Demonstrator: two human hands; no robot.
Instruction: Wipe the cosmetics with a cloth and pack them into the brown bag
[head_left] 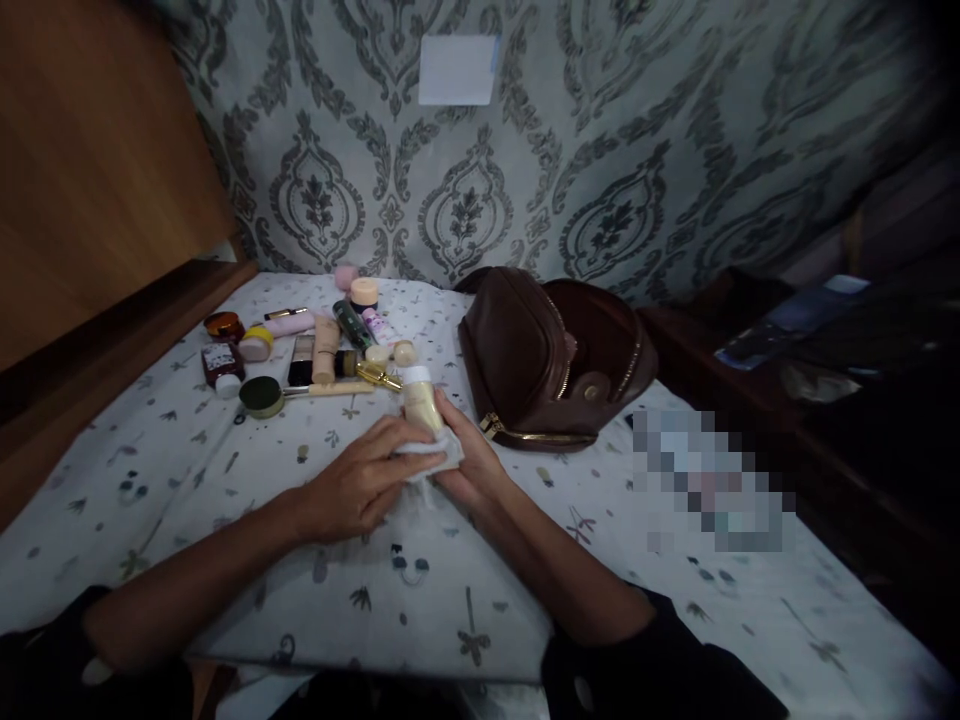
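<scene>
A pale yellow bottle with a white cap (422, 398) is held up over the table by my right hand (472, 450), whose fingers wrap its side. My left hand (375, 470) presses a white wipe (435, 455) against the bottle's lower part, its fingers closed on the cloth. Just beyond my hands lie a gold tube (379, 375), a brush with a pale wooden handle (337, 389) and a beige squeeze tube (325, 350). To the right of my right hand stands a brown leather bag (551, 350), unzipped.
Several cosmetics spread over the far left, among them a round dark green tin (261, 397), a dark red bottle (222, 368) and a peach-lidded jar (364, 292). A blurred-out item (709, 485) lies right. Wooden furniture (105, 170) borders the left; a patterned wall (465, 200) stands behind.
</scene>
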